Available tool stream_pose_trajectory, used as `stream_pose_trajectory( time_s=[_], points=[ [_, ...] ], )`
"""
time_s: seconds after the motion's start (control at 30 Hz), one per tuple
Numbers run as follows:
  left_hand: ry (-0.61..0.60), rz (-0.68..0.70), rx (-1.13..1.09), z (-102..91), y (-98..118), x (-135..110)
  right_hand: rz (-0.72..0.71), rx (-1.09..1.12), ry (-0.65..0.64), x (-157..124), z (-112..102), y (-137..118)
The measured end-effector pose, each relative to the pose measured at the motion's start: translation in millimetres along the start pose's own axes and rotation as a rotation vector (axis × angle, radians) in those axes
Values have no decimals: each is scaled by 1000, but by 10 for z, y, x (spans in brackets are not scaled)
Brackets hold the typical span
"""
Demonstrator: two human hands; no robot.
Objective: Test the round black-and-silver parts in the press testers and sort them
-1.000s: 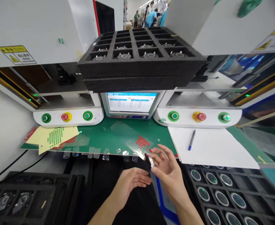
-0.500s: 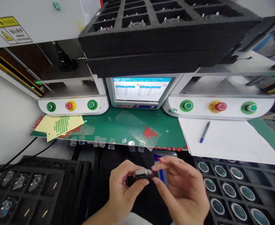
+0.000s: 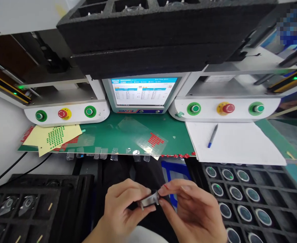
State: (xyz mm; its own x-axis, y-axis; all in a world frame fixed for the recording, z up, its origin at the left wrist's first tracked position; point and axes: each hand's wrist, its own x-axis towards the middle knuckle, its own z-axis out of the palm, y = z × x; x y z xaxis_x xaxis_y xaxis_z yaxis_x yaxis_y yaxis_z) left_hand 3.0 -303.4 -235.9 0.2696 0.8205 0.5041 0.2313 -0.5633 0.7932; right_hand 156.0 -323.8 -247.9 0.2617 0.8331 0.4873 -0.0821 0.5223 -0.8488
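Observation:
My left hand [image 3: 128, 206] grips a small round watch case [image 3: 149, 201] between thumb and fingers. The case is metallic grey, with lugs sticking out, and is seen edge-on. At its right edge, my right hand [image 3: 188, 209] pinches the side with thumb and forefinger. A small red spot shows at the right forefinger's tip; whether it is a sticker or a nail, I cannot tell. Both hands are held over my lap, in front of the green work mat [image 3: 123, 135].
Foam trays holding watch parts stand at left [image 3: 39, 206] and right [image 3: 262, 182]; another foam stack [image 3: 148, 50] overhangs the screen [image 3: 143, 92]. On the mat are red stickers [image 3: 155, 140], a yellow sheet of green dots [image 3: 56, 136], paper [image 3: 239, 141] and a pen [image 3: 212, 136].
Both hands have shifted slightly left and down, and the watch case is tilted differently. My right fingertips have closed in on its edge. The whole view has moved too.

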Motion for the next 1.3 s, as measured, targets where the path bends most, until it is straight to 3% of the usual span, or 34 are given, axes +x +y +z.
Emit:
stream_pose_trajectory(
  time_s=[0.17,0.37,0.5,0.57,0.83,1.0,1.13,1.3],
  points=[
    [-27,-15,-17,2,-4,9,31,-7,-35,-16,-68,-2],
    [-149,-22,-35,-53,-37,-23,106,22,-415,52,-301,37],
    [-190,-26,-71,-53,-45,-35,127,56,-528,77,-396,56],
    [-177,-27,-85,-44,-43,-33,116,65,-518,69,-389,65],
    [-86,-32,-116,-24,-24,5,-60,8,-232,7,-222,37],
    [-63,-49,-116,-11,-39,-18,-48,-33,-143,-10,-177,-14],
    [-69,-81,-122,-12,-59,-53,-12,-31,-171,9,-217,-15],
    [-90,-144,-183,-30,-68,-61,106,64,-322,104,-304,31]
  ],
)
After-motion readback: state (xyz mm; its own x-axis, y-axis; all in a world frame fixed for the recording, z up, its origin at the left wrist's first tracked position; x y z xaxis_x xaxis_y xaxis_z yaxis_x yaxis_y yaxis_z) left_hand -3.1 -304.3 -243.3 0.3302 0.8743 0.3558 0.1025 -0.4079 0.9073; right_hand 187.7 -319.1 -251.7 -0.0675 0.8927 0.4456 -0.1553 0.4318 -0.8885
